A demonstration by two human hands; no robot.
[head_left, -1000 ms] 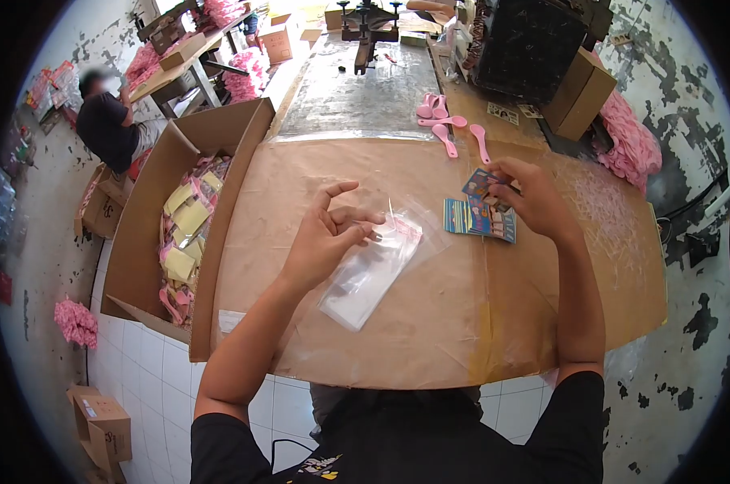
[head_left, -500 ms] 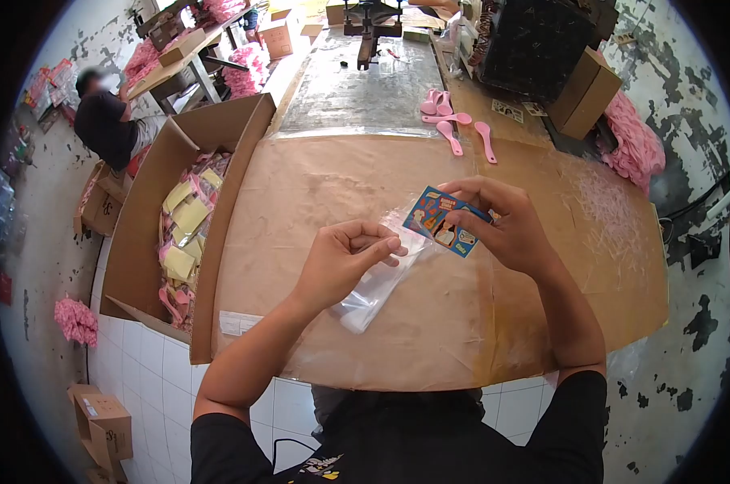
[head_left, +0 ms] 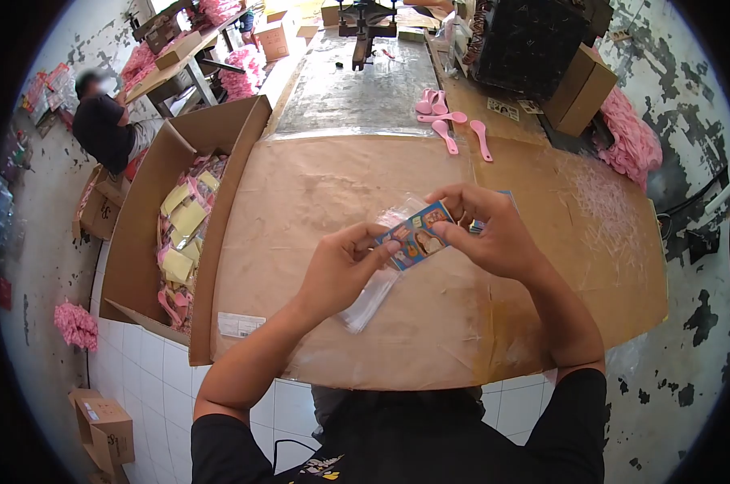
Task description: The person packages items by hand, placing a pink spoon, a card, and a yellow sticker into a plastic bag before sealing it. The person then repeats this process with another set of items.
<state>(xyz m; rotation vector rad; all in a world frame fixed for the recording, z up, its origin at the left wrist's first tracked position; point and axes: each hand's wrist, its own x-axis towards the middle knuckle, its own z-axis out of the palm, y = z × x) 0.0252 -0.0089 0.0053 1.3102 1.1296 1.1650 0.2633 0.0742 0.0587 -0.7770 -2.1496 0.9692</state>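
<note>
Holding a printed card [head_left: 415, 236] at the mouth of a clear bag [head_left: 370, 296], both hands meet over the middle of the table [head_left: 316, 185].

- Left hand [head_left: 342, 270]: thumb and fingers pinched on the bag's upper edge, just left of the card. Whether the mouth is spread open cannot be told; the film is too clear against the paper.
- Right hand [head_left: 490, 234]: fingertips pinching the card's right end, the rest of the fingers curled over it.
- Card: long axis runs lower-left to upper-right, lower-left end touching the left fingertips. Bag hangs from that same spot down and left toward the body, so card and bag lie roughly in 1 line.
- Right hand is the nearer one to the card; left hand is nearer to the bag.
- More cards [head_left: 494, 211] lie half hidden behind the right hand.
- Room: bare brown paper all round the hands. Near table edge is well below them. Open box [head_left: 151, 202] of packed goods stands along the left edge; pink spoons [head_left: 449, 121] lie well apart at the far side.
- Another person [head_left: 99, 121] works at far left.
</note>
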